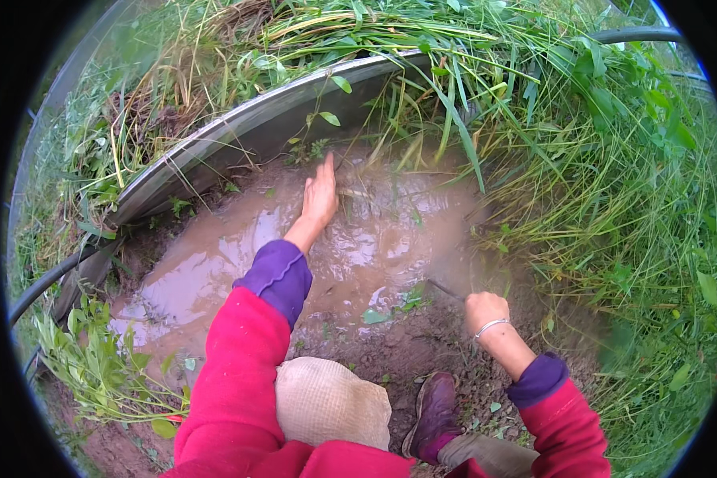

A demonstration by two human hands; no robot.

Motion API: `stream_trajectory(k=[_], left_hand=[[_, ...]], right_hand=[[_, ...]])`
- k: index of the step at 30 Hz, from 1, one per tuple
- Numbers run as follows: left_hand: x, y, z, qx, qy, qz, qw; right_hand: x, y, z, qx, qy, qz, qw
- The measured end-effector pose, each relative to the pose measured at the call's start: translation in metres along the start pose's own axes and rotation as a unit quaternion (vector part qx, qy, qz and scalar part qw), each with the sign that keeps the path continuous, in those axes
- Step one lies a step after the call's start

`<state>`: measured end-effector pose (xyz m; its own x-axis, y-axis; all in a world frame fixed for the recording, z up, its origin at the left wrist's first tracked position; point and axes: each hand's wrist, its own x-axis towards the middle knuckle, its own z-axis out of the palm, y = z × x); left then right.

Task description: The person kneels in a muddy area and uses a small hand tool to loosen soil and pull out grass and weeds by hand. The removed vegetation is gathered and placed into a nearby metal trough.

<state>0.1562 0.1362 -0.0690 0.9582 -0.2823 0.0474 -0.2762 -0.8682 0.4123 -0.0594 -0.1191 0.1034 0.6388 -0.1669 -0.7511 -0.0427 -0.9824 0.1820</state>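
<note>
My left hand (321, 194) reaches over the far part of a muddy puddle (382, 239), its fingers stretched out and nothing in it. Just beyond the fingertips, a small leafy weed (310, 149) grows at the foot of a curved grey panel (215, 146). On the right, my right hand (487, 310) is closed around a thin dark tool (445, 289). The tool slants up and left over the puddle's near edge. Its handle is inside my fist, and I cannot tell what kind of tool it is.
Tall grass (573, 209) leans over the puddle's right side. Cut grass (358, 36) lies heaped behind the panel. A black hose (54, 281) runs at the left beside a leafy plant (101, 370). My knee (334, 400) and purple shoe (436, 412) are over wet soil (394, 346).
</note>
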Motion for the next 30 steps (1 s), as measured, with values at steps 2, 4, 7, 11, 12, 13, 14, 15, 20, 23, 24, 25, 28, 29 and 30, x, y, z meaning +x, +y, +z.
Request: stream_trajectory(k=[2, 4, 7, 11, 12, 13, 14, 15, 20, 23, 24, 25, 28, 29, 30], left_hand=[[0.017, 0.006, 0.003, -0.002, -0.033, -0.028, 0.999], [0.026, 0.000, 0.015, 0.055, -0.093, 0.010, 0.994], [0.017, -0.018, 0.040, 0.053, -0.099, 0.089, 0.990], [0.011, -0.018, 0.047, 0.033, -0.140, 0.115, 0.983], [0.014, -0.023, 0.043, 0.015, -0.103, 0.144, 0.984], [0.015, -0.028, 0.039, 0.003, -0.122, 0.095, 0.988], [0.016, -0.035, 0.034, -0.009, -0.139, 0.045, 0.989], [0.017, -0.030, 0.032, -0.029, -0.160, 0.000, 0.987], [-0.017, -0.005, 0.033, 0.055, -0.119, -0.003, 0.991], [-0.039, -0.003, 0.033, 0.060, -0.155, 0.042, 0.985], [-0.046, 0.003, 0.035, 0.046, -0.140, 0.079, 0.986], [-0.057, 0.000, 0.034, 0.040, -0.124, 0.111, 0.985], [-0.086, 0.010, 0.031, 0.055, -0.208, 0.182, 0.960], [-0.094, 0.022, 0.032, 0.056, -0.254, 0.205, 0.944], [-0.105, 0.027, 0.034, 0.032, -0.196, 0.239, 0.950]], right_hand=[[-0.001, 0.000, 0.002, 0.003, -0.003, 0.004, 1.000], [0.002, 0.000, 0.004, 0.007, -0.001, 0.008, 1.000], [0.002, -0.003, 0.005, 0.010, 0.006, 0.001, 1.000], [-0.002, 0.000, 0.005, 0.017, 0.009, 0.008, 1.000], [-0.002, -0.002, 0.003, 0.018, 0.014, 0.005, 1.000], [-0.002, -0.004, 0.001, 0.018, 0.019, 0.001, 1.000], [-0.002, -0.006, 0.000, 0.018, 0.024, -0.004, 1.000], [-0.003, -0.004, 0.002, 0.020, 0.022, 0.004, 1.000], [-0.001, -0.004, 0.005, 0.016, 0.015, 0.007, 1.000], [-0.003, -0.006, 0.000, 0.014, -0.004, 0.010, 1.000], [-0.004, -0.003, 0.000, 0.012, -0.006, 0.017, 1.000], [-0.002, -0.003, 0.001, 0.011, -0.005, 0.014, 1.000], [0.000, -0.002, 0.003, 0.013, -0.007, 0.010, 1.000], [0.000, -0.001, 0.003, 0.013, -0.008, 0.011, 1.000], [0.001, -0.003, 0.002, 0.012, -0.005, 0.003, 1.000]])
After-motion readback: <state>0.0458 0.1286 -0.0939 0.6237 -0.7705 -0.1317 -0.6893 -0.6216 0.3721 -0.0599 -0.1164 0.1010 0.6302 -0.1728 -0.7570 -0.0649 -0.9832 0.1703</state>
